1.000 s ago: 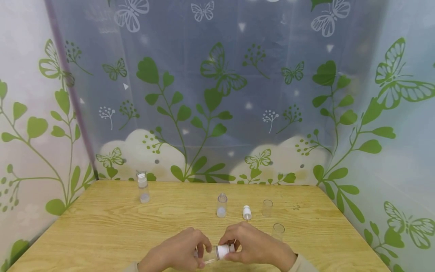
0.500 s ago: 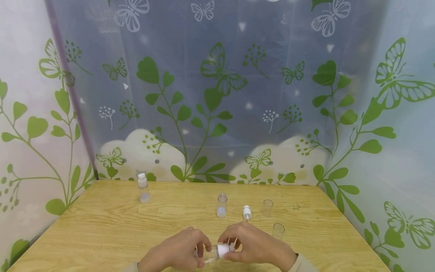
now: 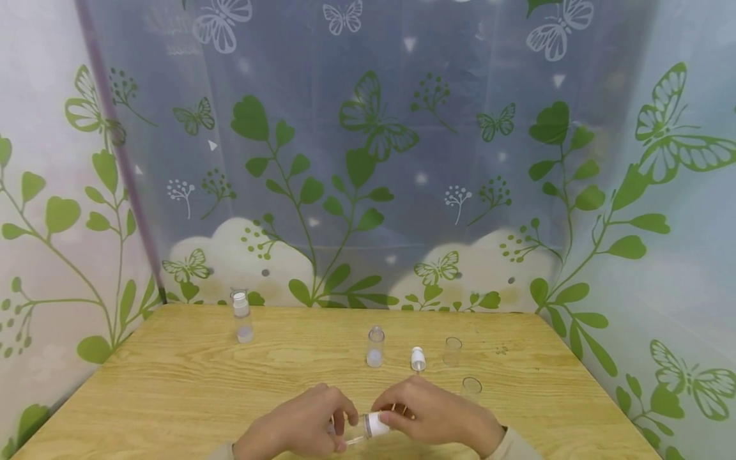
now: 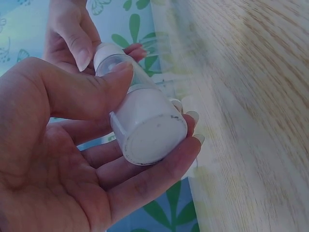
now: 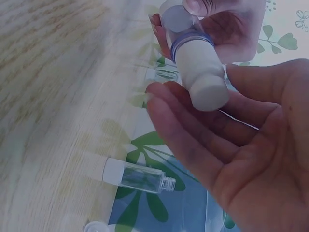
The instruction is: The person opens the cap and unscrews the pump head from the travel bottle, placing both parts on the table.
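Near the table's front edge my left hand [image 3: 307, 418] holds a small clear pump bottle [image 4: 149, 137] by its lower part, thumb on one side and fingers beneath. The bottle lies tilted sideways, its white pump top [image 5: 199, 60] pointing to the right. My right hand [image 3: 437, 412] pinches that pump top between thumb and fingers. In the right wrist view its thumb sits against the white collar, while the other fingers reach behind. A thin dip tube shows faintly through the clear wall in the head view.
Beyond my hands stand an uncapped clear bottle [image 3: 375, 348] and a loose white pump [image 3: 418, 359]. Two clear caps, a farther one [image 3: 452, 352] and a nearer one [image 3: 471, 387], are to the right. Another bottle with a white pump [image 3: 242, 319] stands at the far left.
My right thumb and fingers have shifted on the pump top, and the thumb now lies over the white collar. The left hand and the bottle stay in place.
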`<action>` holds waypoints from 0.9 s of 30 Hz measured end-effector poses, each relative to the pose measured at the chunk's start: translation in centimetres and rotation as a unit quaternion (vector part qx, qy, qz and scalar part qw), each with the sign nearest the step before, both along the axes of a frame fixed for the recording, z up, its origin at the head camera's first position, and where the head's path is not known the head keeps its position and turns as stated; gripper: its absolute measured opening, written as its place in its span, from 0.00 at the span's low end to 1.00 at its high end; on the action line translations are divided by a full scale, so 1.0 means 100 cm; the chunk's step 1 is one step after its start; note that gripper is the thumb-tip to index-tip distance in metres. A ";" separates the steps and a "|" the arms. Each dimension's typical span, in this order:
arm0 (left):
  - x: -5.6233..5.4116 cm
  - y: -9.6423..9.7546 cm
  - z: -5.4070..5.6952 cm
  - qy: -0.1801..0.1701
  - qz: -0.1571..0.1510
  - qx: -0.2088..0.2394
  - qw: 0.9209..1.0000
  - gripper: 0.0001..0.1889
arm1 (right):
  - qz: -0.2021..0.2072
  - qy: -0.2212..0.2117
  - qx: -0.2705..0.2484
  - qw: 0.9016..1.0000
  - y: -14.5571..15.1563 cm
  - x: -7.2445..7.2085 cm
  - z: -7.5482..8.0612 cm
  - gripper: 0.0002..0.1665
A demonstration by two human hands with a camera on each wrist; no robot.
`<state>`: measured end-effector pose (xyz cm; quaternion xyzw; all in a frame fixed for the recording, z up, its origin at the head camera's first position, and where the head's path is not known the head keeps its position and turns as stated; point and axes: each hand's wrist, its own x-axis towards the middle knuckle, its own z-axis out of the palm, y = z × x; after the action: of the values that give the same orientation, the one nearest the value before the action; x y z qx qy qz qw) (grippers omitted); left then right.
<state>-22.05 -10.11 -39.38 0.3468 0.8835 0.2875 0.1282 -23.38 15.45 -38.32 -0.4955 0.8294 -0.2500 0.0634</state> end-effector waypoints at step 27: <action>0.000 0.001 0.000 -0.007 -0.001 0.001 1.000 0.14 | -0.021 -0.002 -0.016 1.000 -0.006 0.002 -0.003 0.10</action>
<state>-22.01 -10.02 -39.38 0.3453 0.8823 0.2904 0.1344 -23.18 14.82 -38.60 -0.4788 0.8354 -0.2649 0.0518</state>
